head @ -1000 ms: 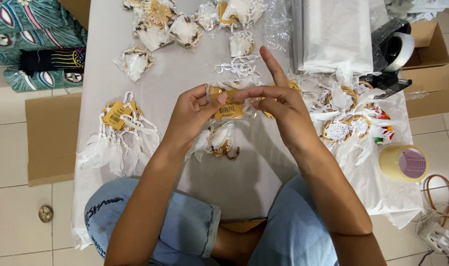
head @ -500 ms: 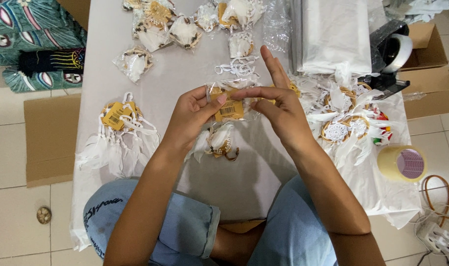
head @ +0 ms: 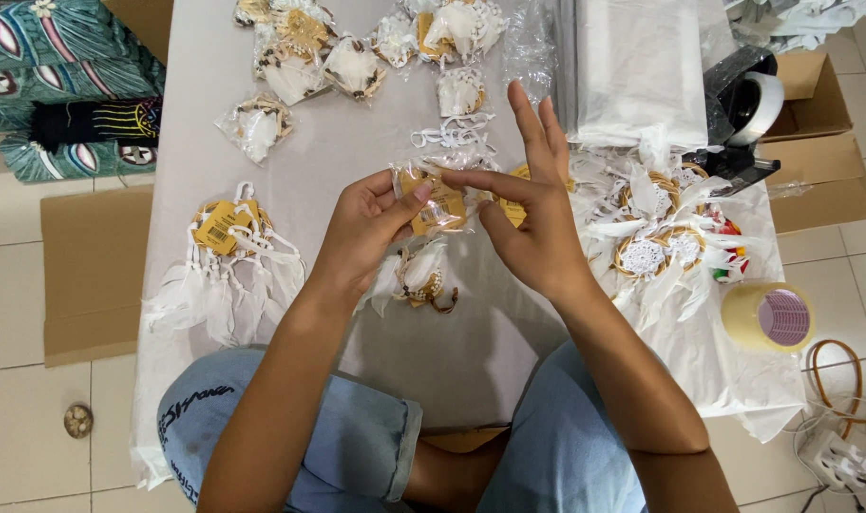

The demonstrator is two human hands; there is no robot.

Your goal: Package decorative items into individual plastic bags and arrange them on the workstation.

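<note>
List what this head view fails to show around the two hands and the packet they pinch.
- Clear packet with a yellow tag: its contents are blurred by glare and partly covered by the left hand and right hand.
- Feathered ornament below: half hidden under the hands.
- Tape dispenser: its base is masked by white feathers.
- Top row of bagged ornaments: cut off by the upper edge.

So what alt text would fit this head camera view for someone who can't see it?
Over a white table, a person's left hand and right hand pinch a small clear packet with a yellow tag. White feathered dreamcatchers lie in piles around, with a roll of tape at the right.
</note>
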